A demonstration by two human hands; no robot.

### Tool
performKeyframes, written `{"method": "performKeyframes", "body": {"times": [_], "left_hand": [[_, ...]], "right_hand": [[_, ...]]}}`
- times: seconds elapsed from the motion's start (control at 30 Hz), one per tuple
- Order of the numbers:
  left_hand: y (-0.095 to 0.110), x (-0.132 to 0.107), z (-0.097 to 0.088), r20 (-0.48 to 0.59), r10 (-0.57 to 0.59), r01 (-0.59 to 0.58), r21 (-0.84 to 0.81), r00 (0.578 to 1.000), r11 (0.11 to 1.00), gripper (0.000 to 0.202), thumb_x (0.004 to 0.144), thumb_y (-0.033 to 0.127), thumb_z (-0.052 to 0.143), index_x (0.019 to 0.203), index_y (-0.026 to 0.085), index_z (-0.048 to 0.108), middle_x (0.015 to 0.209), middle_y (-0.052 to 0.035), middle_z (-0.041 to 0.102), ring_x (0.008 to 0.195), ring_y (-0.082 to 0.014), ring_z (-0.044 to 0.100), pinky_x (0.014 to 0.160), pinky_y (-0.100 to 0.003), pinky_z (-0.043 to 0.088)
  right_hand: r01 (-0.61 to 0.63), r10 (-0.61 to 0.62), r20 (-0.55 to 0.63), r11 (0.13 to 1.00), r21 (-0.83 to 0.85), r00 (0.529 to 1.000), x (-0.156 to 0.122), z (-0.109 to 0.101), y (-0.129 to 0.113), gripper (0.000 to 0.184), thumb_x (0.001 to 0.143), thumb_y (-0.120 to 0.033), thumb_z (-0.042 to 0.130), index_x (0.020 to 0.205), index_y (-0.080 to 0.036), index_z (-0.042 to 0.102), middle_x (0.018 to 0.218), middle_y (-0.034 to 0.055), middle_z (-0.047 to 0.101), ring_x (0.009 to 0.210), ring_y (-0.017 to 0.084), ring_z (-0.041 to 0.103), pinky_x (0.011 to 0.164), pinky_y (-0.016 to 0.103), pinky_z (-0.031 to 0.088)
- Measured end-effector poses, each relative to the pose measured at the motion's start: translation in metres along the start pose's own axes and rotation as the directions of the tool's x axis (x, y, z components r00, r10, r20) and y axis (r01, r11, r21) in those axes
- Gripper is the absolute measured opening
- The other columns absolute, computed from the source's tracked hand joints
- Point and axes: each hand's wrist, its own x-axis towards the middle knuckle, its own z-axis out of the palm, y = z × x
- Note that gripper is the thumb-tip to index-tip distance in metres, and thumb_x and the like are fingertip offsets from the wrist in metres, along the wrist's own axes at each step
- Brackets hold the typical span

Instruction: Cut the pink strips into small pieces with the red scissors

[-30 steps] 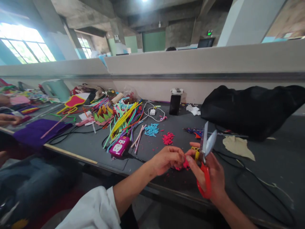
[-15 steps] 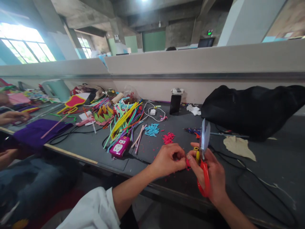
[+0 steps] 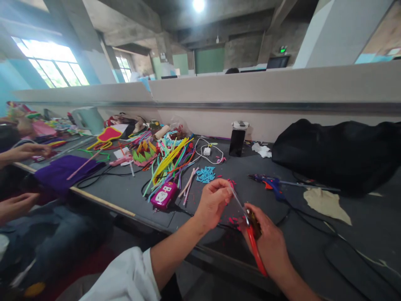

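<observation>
My left hand is closed, thumb and fingertips pinched together in front of the pink pile. What lies in the pinch is too small to make out. My right hand grips scissors with red handles. Their blades point up and left, the tips reaching my left fingertips. Pink scraps lie on the table between and below the hands. Mostly hidden behind my left hand are short pink pieces, and farther back sits a heap of short blue pieces.
Fuzzy craft stems lie heaped left of centre, by a magenta box. A blue glue gun, beige cloth and black bag are on the right. A dark bottle stands behind. Another person's hands are at far left.
My left hand has lifted away from the right hand, up and to the left. The scissors have swung from upright to pointing at its fingertips. The view has shifted slightly.
</observation>
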Motion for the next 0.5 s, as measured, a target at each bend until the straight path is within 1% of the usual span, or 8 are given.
{"method": "performKeyframes", "body": {"times": [0.1,0.3,0.5], "left_hand": [[0.0012,0.0008,-0.0025,0.006,-0.001,0.001,-0.006,1.000,1.000,0.010,0.066,0.019,0.072,0.067,0.014,0.063,0.049,0.0050,0.050,0.049,-0.0058,0.040,0.056,-0.020,0.030],[0.0006,0.0037,-0.0066,0.052,-0.016,0.016,-0.011,0.999,1.000,0.012,0.065,0.020,0.074,0.069,0.014,0.064,0.052,0.0048,0.052,0.049,-0.0055,0.042,0.054,-0.020,0.030],[0.0002,0.0036,-0.0048,0.049,-0.001,0.002,-0.035,0.999,0.999,0.011,0.065,0.019,0.074,0.068,0.015,0.064,0.049,0.0053,0.050,0.049,-0.0057,0.041,0.057,-0.021,0.033]], "right_hand": [[0.021,-0.021,-0.009,1.000,-0.010,1.000,-0.0002,0.0012,0.0008,0.031,0.090,-0.038,0.052,0.116,-0.022,0.055,0.103,0.0048,0.069,0.088,0.018,0.069,0.074,0.029,0.054],[0.072,-0.072,-0.051,0.997,-0.005,0.996,0.0011,-0.0013,0.0007,0.029,0.090,-0.037,0.053,0.113,-0.020,0.059,0.097,0.0040,0.071,0.082,0.016,0.070,0.075,0.026,0.054],[0.060,-0.059,-0.060,0.998,0.016,0.996,0.0018,-0.0035,-0.0016,0.027,0.089,-0.034,0.054,0.109,-0.019,0.062,0.086,0.0013,0.072,0.071,0.014,0.069,0.069,0.023,0.055]]}}
